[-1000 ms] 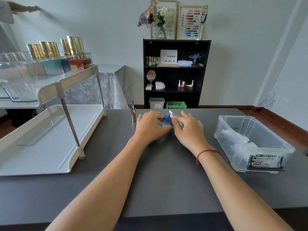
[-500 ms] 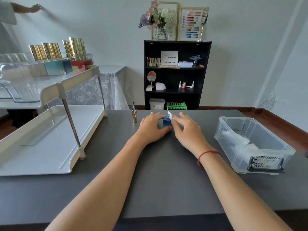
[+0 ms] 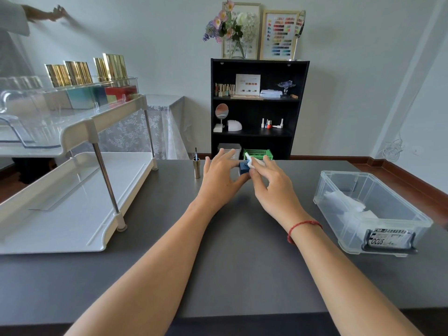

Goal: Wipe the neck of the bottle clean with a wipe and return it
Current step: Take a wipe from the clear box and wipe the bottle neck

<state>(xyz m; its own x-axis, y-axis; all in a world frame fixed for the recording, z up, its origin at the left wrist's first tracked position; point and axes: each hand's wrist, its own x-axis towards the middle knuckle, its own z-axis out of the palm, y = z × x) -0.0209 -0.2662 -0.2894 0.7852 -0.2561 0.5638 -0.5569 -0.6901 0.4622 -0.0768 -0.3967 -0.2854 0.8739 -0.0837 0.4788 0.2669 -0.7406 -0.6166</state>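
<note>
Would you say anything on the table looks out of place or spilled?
No spill shows. The gold cap with its brush stands upright alone, left of the open blue bottle, brush exposed, which fits the neck being wiped.

Dark grey matte desk (image 3: 242, 251), seen from above. On its left, a white two-tier plastic rack (image 3: 72, 202) on metal posts. Near the far edge, a small gold upright cap with a brush (image 3: 196, 167), and just beside it to the right a small blue square bottle (image 3: 244, 168). On the right side, a clear plastic storage box (image 3: 371, 212) with a labelled clasp.
</note>
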